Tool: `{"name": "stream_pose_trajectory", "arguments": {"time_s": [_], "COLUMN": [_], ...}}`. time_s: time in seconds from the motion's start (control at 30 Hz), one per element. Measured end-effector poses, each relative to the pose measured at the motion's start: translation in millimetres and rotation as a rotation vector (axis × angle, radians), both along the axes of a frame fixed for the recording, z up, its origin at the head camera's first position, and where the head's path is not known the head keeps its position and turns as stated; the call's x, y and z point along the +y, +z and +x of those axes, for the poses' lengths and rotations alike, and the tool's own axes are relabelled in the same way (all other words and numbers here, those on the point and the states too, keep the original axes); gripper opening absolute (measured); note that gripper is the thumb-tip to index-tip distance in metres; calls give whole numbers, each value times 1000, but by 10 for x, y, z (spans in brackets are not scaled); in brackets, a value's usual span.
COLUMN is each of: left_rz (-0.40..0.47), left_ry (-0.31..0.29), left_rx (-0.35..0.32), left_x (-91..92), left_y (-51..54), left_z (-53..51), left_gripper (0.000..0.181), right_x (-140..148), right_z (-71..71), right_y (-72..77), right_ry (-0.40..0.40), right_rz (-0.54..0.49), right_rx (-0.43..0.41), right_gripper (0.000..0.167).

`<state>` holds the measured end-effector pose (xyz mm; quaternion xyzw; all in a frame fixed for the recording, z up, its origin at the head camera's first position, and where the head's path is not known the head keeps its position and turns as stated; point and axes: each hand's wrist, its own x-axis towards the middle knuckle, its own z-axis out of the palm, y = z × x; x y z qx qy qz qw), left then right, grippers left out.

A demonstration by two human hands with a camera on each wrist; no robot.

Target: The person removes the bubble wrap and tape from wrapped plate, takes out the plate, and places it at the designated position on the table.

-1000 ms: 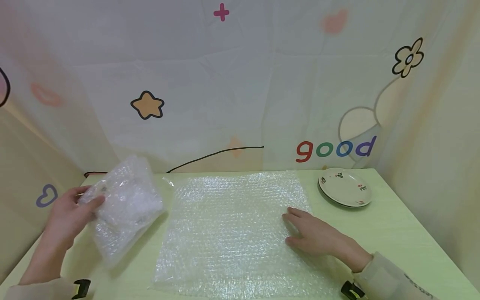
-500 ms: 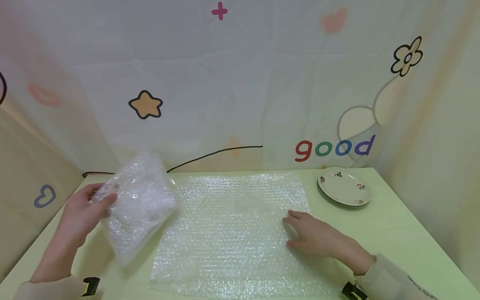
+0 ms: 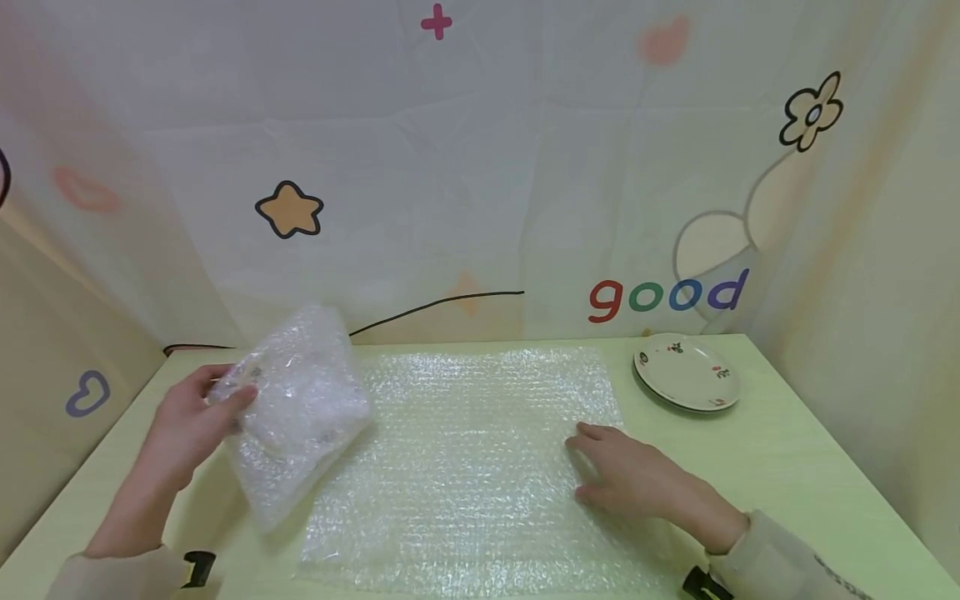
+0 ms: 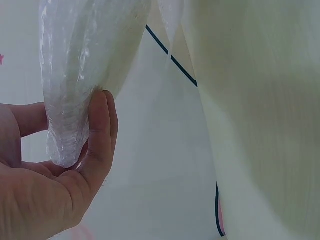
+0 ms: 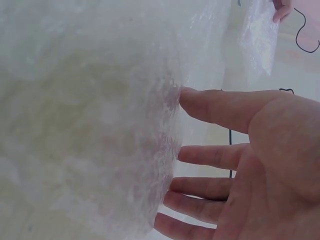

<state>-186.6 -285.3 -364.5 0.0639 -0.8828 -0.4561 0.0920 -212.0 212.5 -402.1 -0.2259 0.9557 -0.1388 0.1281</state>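
Observation:
On the left of the head view, my left hand (image 3: 192, 421) grips a bubble-wrapped package (image 3: 303, 408) by its left edge, thumb on the near face. The package is tilted above the table; faint dark marks show through the wrap, but its contents are blurred. In the left wrist view, curled fingers (image 4: 102, 130) wrap round its folded edge. A flat sheet of bubble wrap (image 3: 472, 450) covers the table's middle. My right hand (image 3: 637, 475) rests its fingertips on the sheet's right part, fingers spread and fairly straight, as the right wrist view also shows.
Stacked white plates (image 3: 686, 372) with small floral prints stand at the back right of the pale green table (image 3: 795, 475). A patterned curtain (image 3: 465, 167) hangs behind the table and along both sides.
My left hand has carried the wrapped package to the right, so that it now overlaps the sheet's left edge in the head view. The right hand has stayed nearly still.

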Motion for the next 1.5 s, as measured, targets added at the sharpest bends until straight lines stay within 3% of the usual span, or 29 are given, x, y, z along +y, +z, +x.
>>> {"name": "stream_pose_trajectory", "arguments": {"time_s": [0.43, 0.93, 1.5], "left_rz": [31, 17, 3], "left_ry": [-70, -173, -215], "left_rx": [-7, -70, -94], "left_x": [164, 469, 753], "left_y": [-55, -155, -223], "left_z": [-39, -123, -188], "left_gripper": [57, 56, 47], "right_x": [-15, -42, -47], "right_z": [-38, -48, -41], "right_y": [-55, -20, -3], "right_ry": [49, 38, 51], "right_rz": [-13, -11, -12], "right_rx": [72, 58, 63], "right_gripper": [60, 60, 59]}}
